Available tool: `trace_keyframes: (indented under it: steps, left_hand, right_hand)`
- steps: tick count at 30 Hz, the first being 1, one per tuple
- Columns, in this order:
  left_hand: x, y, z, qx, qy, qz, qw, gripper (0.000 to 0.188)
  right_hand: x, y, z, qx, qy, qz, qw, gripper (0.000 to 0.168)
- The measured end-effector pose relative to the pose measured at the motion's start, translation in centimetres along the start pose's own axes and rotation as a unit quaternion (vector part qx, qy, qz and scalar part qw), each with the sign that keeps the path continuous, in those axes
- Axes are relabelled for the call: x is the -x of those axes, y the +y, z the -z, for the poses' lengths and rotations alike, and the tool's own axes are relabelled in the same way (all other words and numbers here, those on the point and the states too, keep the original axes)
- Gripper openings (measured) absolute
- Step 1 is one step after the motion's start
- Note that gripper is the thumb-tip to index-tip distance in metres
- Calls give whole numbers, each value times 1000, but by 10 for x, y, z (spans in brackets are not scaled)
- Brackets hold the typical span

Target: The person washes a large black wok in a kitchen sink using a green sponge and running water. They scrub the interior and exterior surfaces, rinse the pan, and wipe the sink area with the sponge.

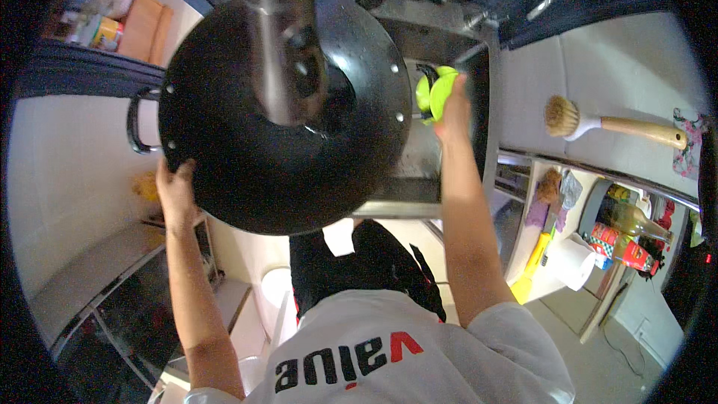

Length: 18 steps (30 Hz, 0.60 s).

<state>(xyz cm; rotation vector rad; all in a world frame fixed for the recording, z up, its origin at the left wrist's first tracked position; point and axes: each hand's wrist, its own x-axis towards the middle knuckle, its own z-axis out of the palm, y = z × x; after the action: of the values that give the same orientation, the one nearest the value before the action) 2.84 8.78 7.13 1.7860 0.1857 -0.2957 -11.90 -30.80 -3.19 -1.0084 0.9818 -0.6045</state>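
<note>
A large black wok (241,179) lies over the sink, tilted or flat, I cannot tell which. My left hand (177,188) grips its rim at the lower left, just below a black loop handle (134,123). On the other side, my right hand (455,109) holds a lime-green pad (440,92) against what looks like the wok's right handle (429,76), mostly covered by the pad. A blurred steel tap spout (280,56) crosses in front of the wok and hides part of its middle.
The steel sink's rim (492,95) shows on the right. On the right counter lies a wooden-handled scrub brush (639,129). A shelf below holds a paper roll (575,261), a glass bottle (628,219) and packets. A wooden board (143,28) stands at upper left.
</note>
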Motion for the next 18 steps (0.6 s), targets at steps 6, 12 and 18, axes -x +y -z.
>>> trace_keyframes:
  steps: [6, 12, 18]
  left_hand:
    - [-12, -40, 43, -296, 29, -135, 945, 30]
    - [4, -14, 5, -212, -9, -44, 976, 44]
    - [-13, -53, 26, -158, 11, -71, 985, 49]
  right_hand:
    - [11, -35, -32, 589, -222, 348, 695, 55]
    - [2, -4, 0, 566, -123, 184, 794, 53]
    - [-1, -1, -5, 517, -132, 270, 801, 36]
